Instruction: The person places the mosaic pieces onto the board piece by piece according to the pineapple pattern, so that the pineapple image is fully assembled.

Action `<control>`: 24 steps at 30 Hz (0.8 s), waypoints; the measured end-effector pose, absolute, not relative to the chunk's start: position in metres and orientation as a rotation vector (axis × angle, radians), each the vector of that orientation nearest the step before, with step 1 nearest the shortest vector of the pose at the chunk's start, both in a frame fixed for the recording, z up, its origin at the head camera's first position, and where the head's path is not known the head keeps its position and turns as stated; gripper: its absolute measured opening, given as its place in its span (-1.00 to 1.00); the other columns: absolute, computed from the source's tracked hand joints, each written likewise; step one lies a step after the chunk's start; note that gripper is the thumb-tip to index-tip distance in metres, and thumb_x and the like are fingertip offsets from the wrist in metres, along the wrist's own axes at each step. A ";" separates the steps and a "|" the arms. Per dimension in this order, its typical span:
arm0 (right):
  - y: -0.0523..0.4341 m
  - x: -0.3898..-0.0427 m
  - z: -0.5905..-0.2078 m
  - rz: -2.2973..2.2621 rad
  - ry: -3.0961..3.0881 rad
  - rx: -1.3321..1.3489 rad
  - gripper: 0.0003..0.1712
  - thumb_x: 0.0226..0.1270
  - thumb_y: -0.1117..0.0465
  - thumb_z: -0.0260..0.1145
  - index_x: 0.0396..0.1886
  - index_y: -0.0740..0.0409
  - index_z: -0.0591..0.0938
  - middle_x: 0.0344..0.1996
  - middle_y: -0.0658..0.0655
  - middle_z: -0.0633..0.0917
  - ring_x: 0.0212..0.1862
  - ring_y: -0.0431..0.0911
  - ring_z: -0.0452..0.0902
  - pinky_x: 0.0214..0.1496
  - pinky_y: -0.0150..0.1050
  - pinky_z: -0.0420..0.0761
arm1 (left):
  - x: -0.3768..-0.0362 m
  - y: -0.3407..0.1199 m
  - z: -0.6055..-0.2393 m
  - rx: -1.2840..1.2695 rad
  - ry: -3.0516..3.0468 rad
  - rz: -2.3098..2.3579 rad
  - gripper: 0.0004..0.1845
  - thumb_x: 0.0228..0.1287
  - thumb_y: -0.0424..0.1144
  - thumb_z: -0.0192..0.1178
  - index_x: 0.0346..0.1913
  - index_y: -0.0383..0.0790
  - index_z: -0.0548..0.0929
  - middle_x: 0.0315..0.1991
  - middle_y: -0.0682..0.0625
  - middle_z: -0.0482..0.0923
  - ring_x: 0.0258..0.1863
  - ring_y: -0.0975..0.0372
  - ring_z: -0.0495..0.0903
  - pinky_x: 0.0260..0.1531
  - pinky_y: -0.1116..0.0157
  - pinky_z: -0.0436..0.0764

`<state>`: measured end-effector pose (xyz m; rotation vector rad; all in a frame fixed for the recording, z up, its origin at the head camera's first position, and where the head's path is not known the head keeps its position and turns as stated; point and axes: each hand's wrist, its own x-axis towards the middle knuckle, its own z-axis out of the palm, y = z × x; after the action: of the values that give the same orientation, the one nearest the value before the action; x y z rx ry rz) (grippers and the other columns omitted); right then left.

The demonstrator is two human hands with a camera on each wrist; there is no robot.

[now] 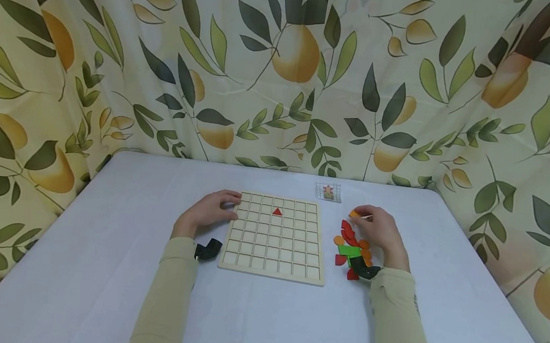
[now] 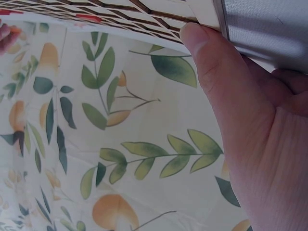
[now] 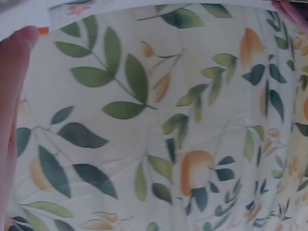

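1. Pale wood makes up the grid board (image 1: 273, 236), which lies flat in the middle of the white table (image 1: 97, 265); one red triangle (image 1: 277, 211) sits in a cell in its second row from the far edge.
2. The left hand (image 1: 208, 212) rests at the board's far left corner, fingers lying loosely over the edge and the thumb (image 2: 202, 53) pressed against the rim.
3. The right hand (image 1: 381, 228) hovers just right of the board and pinches a small orange piece (image 1: 354, 214) between thumb and fingertips.
4. Under that hand lies a heap of red, orange and green pieces (image 1: 352, 248), well clear of the board.
5. A small pattern card (image 1: 328, 191) lies beyond the board, near the leaf-printed curtain (image 1: 285, 67).
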<state>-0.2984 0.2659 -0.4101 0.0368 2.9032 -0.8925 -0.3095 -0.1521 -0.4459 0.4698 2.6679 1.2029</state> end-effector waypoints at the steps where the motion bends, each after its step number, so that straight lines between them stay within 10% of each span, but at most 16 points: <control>1: 0.260 -0.299 -0.408 -0.916 2.906 0.028 -0.52 0.29 0.06 0.20 0.16 0.13 0.45 0.04 0.24 0.51 0.02 0.10 0.37 -0.02 -0.08 0.56 | -0.310 -0.152 -0.446 0.467 2.667 1.202 -0.50 0.12 -0.13 0.28 0.15 -0.11 0.51 0.30 0.14 0.29 0.39 0.16 0.11 0.37 0.12 0.11; 24: 0.131 -0.312 -0.422 -1.048 2.766 -0.596 -0.72 0.19 0.09 0.31 -0.09 -0.02 0.64 -0.15 -0.02 0.63 -0.16 -0.12 0.47 -0.06 -0.23 0.50 | -0.311 -0.153 -0.447 0.453 2.670 1.202 -0.50 0.12 -0.12 0.28 0.16 -0.10 0.51 0.30 0.15 0.30 0.38 0.18 0.13 0.37 0.14 0.12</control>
<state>-0.3124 0.1305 -0.4222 -0.5957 2.7664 -1.0481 -0.3115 -0.1528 -0.4472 0.4532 2.6704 1.2022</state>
